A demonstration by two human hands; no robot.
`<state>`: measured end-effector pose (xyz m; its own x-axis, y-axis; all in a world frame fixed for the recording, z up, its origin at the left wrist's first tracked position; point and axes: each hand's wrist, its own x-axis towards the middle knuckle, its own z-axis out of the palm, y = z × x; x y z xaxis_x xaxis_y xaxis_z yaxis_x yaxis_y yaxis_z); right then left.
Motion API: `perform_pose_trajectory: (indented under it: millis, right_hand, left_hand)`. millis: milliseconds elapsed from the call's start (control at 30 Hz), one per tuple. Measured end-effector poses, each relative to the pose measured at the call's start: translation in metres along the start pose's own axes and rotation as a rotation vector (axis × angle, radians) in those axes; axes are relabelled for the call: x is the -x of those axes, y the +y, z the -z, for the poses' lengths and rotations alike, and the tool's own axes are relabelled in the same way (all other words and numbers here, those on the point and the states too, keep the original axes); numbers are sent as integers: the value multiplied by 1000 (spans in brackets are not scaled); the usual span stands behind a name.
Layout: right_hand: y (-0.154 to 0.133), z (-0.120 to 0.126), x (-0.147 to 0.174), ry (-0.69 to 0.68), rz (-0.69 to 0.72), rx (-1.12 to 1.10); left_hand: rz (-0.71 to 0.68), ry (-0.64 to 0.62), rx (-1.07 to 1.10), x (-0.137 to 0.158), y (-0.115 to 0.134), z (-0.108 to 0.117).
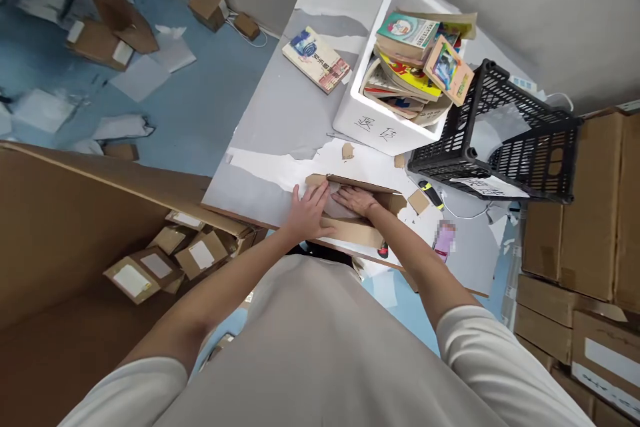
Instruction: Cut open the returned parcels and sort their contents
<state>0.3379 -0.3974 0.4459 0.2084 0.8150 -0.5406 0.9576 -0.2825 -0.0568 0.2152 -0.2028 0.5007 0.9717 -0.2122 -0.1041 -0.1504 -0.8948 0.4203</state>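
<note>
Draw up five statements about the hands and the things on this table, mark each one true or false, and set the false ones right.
1. The left hand and right hand are both at the open cardboard box. True.
2. The black crate stands to the left of the white box in the picture. False: the black crate is to its right.
3. The white box holds a pile of books. True.
4. The right hand grips the yellow-and-black tool. False: the yellow-and-black tool lies on the table.
5. A single book lies on the table outside the white box. True.
</note>
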Motion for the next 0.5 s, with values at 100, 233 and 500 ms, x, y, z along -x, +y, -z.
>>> perform_pose_trajectory:
  millis: [100, 233, 500]
  right_hand:
    - [-2, -1, -17, -57, 94, 71]
    - [-8, 13, -32, -104, 170, 52]
    - [-22, 78, 11, -67, -52, -31]
  left_hand:
    - [-9, -15, 2, -2, -1, 1]
    - [-4, -35, 3, -2, -1, 2]
    - [81, -60, 7, -8, 6, 8]
